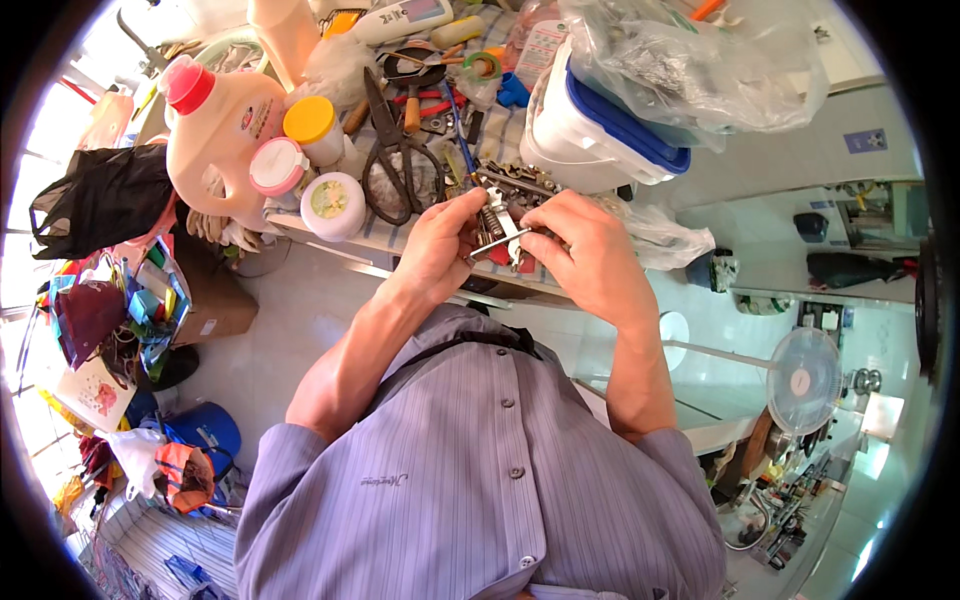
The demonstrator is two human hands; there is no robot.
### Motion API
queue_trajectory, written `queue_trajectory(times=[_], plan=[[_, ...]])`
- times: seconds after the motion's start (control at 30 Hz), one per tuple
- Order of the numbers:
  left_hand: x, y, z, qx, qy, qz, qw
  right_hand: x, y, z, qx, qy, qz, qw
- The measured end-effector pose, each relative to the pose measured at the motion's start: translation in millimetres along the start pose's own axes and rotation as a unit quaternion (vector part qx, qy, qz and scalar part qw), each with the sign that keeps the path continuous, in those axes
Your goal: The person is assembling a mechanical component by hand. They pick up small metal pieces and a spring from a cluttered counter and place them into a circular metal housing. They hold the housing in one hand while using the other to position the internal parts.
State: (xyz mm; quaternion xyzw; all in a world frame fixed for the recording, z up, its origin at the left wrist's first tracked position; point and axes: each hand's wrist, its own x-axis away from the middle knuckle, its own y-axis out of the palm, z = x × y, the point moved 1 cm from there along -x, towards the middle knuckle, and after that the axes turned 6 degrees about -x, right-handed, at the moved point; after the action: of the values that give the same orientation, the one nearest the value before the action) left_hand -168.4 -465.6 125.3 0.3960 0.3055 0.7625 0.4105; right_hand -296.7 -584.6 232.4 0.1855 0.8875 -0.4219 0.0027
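Close to the table's front edge, my left hand is closed around a small metal mechanism with a dark coil spring along one side. My right hand pinches one end of a thin metal rod. This rod lies across the mechanism's lower part, its other end near my left fingers. Exactly what kind of mechanism it is, I cannot tell. Just beyond my hands sits a heap of small metal parts. Large dark scissors lie to the left, beside a round white jar.
Behind the scissors are hand tools and a green tape roll. A large jug with a red cap and a yellow-lidded jar stand left. At right is a white bucket with a blue lid, plastic bags on top. A fan stands farther right.
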Motion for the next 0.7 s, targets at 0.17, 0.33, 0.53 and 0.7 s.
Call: queue_trajectory(times=[0.17,0.33,0.53,0.7], plan=[[-1,-5,-5,-0.028,0.005,0.011,1.000,-9,1,10,0.019,-0.074,-0.050,0.996],[-5,-7,-5,-0.027,0.008,-0.014,1.000,-8,5,6,0.049,-0.109,-0.020,0.993],[-11,1,-6,-0.038,0.023,0.030,0.999,-2,7,-2,0.129,-0.168,0.045,0.976],[-19,4,-6,-0.029,0.011,0.049,0.998,-10,-23,10,0.089,-0.096,0.112,0.985]])
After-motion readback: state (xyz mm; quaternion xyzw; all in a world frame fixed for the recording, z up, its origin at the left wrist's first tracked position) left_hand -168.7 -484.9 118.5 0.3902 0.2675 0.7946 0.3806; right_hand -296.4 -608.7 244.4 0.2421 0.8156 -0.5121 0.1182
